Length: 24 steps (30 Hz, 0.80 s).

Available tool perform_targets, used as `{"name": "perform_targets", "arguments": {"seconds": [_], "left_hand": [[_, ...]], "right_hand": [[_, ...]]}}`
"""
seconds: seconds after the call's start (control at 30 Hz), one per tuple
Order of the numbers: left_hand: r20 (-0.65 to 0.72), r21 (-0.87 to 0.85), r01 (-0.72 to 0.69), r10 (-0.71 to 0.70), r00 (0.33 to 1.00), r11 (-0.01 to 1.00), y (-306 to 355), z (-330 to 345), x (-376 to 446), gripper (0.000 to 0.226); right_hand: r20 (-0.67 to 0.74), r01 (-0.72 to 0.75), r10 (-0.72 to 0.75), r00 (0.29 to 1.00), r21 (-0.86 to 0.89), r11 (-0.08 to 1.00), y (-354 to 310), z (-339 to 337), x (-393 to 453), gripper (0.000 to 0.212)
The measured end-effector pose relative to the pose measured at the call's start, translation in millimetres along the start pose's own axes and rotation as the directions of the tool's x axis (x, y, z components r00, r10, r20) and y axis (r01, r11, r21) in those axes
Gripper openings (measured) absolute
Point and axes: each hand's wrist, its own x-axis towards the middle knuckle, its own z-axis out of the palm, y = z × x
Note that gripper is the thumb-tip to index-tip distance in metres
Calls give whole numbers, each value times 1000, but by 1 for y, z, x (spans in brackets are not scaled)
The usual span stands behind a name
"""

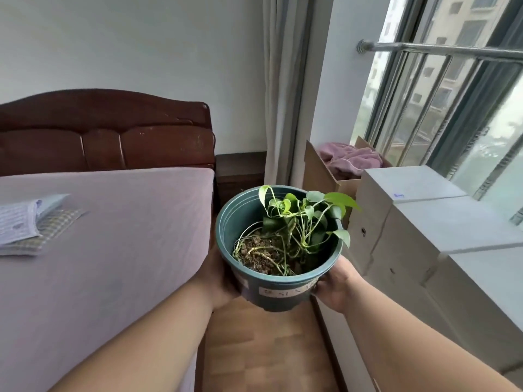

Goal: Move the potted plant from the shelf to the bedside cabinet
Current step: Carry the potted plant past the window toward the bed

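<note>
A dark teal plastic pot (240, 222) holding a small green trailing plant and bare soil is carried in the air over the wooden floor, between the bed and the boxes. My left hand (218, 281) grips its left side and my right hand (335, 287) grips its right side. A white label is stuck on the pot's near wall. Behind the pot, in the corner beside the headboard, stands the dark brown bedside cabinet (240, 168), its lower part hidden by the pot.
A bed with a mauve sheet (113, 250) and folded cloths (31, 224) fills the left. Pale boxes (410, 222) line the right under the window, with an open carton holding a pink towel (351, 159). A curtain (283, 94) hangs behind the cabinet. A narrow wooden floor strip (266, 349) runs between.
</note>
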Motion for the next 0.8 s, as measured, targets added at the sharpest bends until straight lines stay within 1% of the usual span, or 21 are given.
{"name": "perform_targets", "arguments": {"seconds": [0.17,0.23,0.37,0.57,0.63,0.7,0.8], "left_hand": [[-10,-17,-45,45,999,999,54,-4,70,62],[-60,-9,-68,68,996,998,71,-6,99,62],[-119,-13,-121,118,986,993,104,-16,160,62],[-189,-68,-166,150,970,984,163,-22,247,59],[-244,-58,-182,163,956,981,185,-26,272,59],[-268,-30,-197,182,946,980,209,-31,297,59],[-311,15,-202,197,930,979,246,-51,340,58]], "right_hand": [[39,-19,19,999,-13,1000,-44,36,82,56],[65,-23,24,998,-14,1000,-59,48,119,55],[140,-35,39,989,-29,999,-85,71,200,58],[271,-65,91,958,-104,992,-148,109,311,58],[279,-66,98,955,-122,990,-166,126,342,57],[305,-95,130,943,-128,987,-179,146,372,58],[384,-155,181,905,-98,983,-194,178,425,59]]}}
